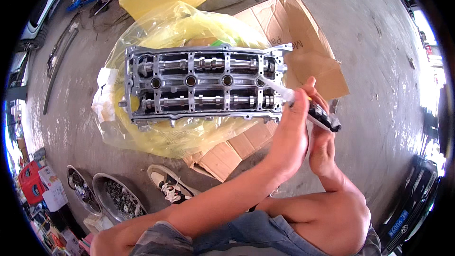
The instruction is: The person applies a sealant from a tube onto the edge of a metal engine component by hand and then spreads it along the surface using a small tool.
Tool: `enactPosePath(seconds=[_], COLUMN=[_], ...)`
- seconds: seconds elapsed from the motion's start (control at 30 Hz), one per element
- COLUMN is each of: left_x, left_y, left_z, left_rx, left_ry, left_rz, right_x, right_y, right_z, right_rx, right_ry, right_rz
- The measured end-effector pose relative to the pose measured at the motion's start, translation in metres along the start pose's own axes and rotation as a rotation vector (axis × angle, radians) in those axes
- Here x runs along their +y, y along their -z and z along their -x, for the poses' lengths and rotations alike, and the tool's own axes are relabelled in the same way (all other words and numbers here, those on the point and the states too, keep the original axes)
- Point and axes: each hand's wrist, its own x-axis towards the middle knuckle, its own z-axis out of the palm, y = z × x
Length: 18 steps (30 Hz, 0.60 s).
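Observation:
A silver camshaft housing lies across the middle of the view, with two camshafts along its length and a row of round bores between them. My left hand is closed around a sealant tube with a dark, crumpled body. Its long white nozzle slants up and left, the tip at the rightmost bore; contact cannot be made out. Close behind, my right hand also grips the tube, its fingers partly hidden by the tube and my left hand.
Beneath the housing are yellow plastic wrapping and flattened cardboard. Two metal bowls with small parts stand at lower left, near my shoe. A long dark strip lies left. A black car is at lower right.

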Motion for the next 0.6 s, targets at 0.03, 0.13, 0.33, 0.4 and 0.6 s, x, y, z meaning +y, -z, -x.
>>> enactPosePath(seconds=[0.03,0.13,0.33,0.4,0.6], left_x=[-0.007,-0.009,-0.008,-0.006,-0.003], left_y=[0.002,0.009,0.02,0.036,0.076], left_z=[-0.002,0.002,0.011,0.017,0.044], left_rx=[0.1,-0.019,0.113,0.143,0.054], left_ry=[-0.078,-0.204,-0.262,-0.216,-0.097], left_rz=[-0.194,-0.429,-0.379,-0.266,-0.41], right_x=[0.0,0.0,-0.019,-0.024,-0.028], right_y=[-0.004,0.001,0.003,0.015,0.024], right_z=[0.0,-0.004,-0.015,-0.019,-0.033], right_rx=[0.001,-0.01,-0.137,-0.201,-0.668], right_ry=[-0.103,-0.197,-0.288,-0.473,-0.973], right_rz=[-0.209,-0.501,-0.459,-0.463,-0.347])
